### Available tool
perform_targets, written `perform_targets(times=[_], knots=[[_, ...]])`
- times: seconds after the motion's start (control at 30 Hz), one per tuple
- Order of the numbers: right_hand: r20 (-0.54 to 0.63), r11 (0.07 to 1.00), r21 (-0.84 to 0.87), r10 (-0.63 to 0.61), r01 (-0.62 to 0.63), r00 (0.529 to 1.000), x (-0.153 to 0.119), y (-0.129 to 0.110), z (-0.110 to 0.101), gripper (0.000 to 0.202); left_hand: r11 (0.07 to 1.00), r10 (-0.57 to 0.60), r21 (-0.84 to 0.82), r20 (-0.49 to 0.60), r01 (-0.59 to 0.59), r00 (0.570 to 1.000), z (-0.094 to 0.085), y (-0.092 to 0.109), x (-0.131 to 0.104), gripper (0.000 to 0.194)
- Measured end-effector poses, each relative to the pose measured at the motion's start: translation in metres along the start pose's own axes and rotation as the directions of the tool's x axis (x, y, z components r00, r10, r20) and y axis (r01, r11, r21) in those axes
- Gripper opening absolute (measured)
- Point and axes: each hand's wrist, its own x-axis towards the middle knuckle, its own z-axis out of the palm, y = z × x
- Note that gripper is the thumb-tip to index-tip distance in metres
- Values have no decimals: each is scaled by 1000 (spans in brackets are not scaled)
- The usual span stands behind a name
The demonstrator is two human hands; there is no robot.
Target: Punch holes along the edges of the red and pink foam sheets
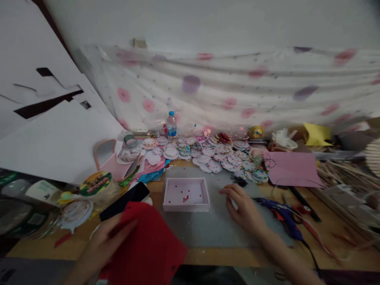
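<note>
My left hand point(111, 239) is closed on a red sheet point(151, 245) with a few small dark spots or holes. It hangs at the front edge of the table; whether it is felt, foam or paper I cannot tell. A shallow white box point(187, 208) lies on the grey mat, with several tiny red dots point(186, 198) scattered inside. Just right of the box, my right hand point(242, 206) hovers over the mat, its fingers stretched out and the thumb apart. Nothing shows between them.
Behind the box spread many white discs with coloured dots point(219, 158). A blue glue gun point(282, 213) with its cord lies right, near a pink sheet point(293, 168). A phone point(126, 200) and a round-lidded tub point(96, 188) stand left. A water bottle point(171, 124) is at the back.
</note>
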Motion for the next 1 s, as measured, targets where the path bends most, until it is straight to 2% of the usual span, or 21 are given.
perform_targets(times=[0.07, 0.1, 0.17, 0.27, 0.4, 0.53, 0.57, 0.6, 0.63, 0.7, 0.77, 0.8, 0.83, 0.87, 0.93, 1.0], knots=[[102, 992, -119, 55, -42, 993, -4, 36, -23, 34, 996, 89, -34, 90, -86, 992, 39, 23, 27, 34], [175, 989, -137, 81, -57, 981, -6, 50, -28, 37, 985, 171, -47, 178, -165, 969, 57, 35, 37, 34], [262, 988, -138, 106, -71, 959, -7, 71, -29, 42, 967, 253, -38, 264, -252, 931, 85, 57, 49, 31], [332, 994, -82, 90, -66, 939, 3, 89, -19, 39, 954, 281, 3, 336, -299, 899, 108, 73, 48, 31], [344, 997, 20, 64, -75, 937, 19, 93, -11, 26, 974, 226, -62, 339, -218, 913, 122, 70, 31, 31], [266, 980, 134, 108, -147, 958, 25, 72, -20, 26, 979, 146, -183, 356, -85, 923, 125, 69, 20, 30], [249, 962, 200, 133, -185, 959, 25, 63, -23, 29, 980, 128, -190, 371, -59, 920, 122, 70, 19, 31], [239, 902, 345, 181, -258, 954, 25, 52, -26, 30, 983, 104, -182, 380, -36, 919, 117, 73, 19, 31], [248, 806, 496, 226, -324, 942, 26, 41, -29, 31, 987, 78, -163, 392, -15, 917, 111, 76, 19, 32], [320, 543, 733, 256, -409, 912, 27, 19, -30, 31, 991, 17, -125, 423, 39, 906, 97, 81, 20, 32], [463, 298, 808, 212, -508, 861, 30, 1, -24, 33, 988, -42, -108, 484, 107, 874, 85, 85, 22, 33], [528, 218, 804, 164, -553, 833, 32, -6, -19, 35, 985, -56, -109, 524, 132, 850, 81, 85, 25, 34], [580, 176, 787, 115, -591, 806, 34, -12, -13, 36, 983, -51, -117, 564, 141, 824, 79, 84, 27, 34], [615, 167, 768, 77, -619, 785, 35, -17, -6, 37, 982, -29, -134, 592, 133, 806, 77, 82, 30, 34], [643, 209, 742, 49, -637, 765, 37, -23, 8, 36, 983, 37, -165, 607, 80, 793, 77, 76, 35, 31], [637, 280, 730, 52, -623, 769, 38, -28, 18, 34, 987, 51, -154, 567, 44, 822, 78, 69, 39, 32]])
